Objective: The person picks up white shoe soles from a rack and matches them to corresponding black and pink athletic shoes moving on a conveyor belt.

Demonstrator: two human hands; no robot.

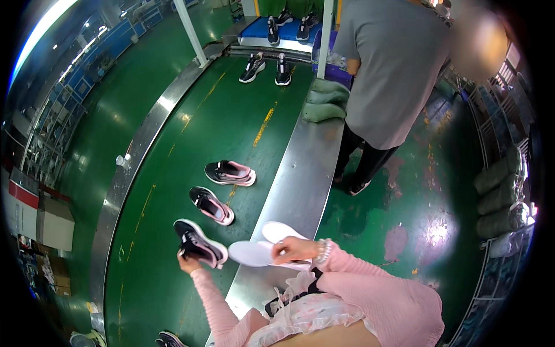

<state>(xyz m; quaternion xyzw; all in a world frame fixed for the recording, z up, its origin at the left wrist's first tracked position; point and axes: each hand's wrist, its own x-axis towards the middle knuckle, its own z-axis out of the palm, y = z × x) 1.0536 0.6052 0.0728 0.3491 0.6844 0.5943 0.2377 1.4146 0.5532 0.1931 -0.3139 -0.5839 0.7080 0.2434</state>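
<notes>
My left hand [188, 264] is closed on a black sneaker [196, 238] with a pink lining and pale sole, its opening tilted toward me. My right hand [296, 249] pinches a white insole [251, 253], whose rounded end points at the shoe's heel; whether the two touch, I cannot tell. Behind that hand, another white insole [277, 231] lies over the metal ledge, partly covered. Just beyond the held shoe, two more black-and-pink sneakers, one nearer [211, 205] and one farther [230, 173], rest on the green belt.
The green conveyor belt [191, 133] runs away from me between metal edges. Farther along stands a black pair [282, 69], with more shoes beyond on a blue surface. Green curved pads [324, 111] lie on the right ledge [298, 176]. A person in grey [393, 69] stands beside it.
</notes>
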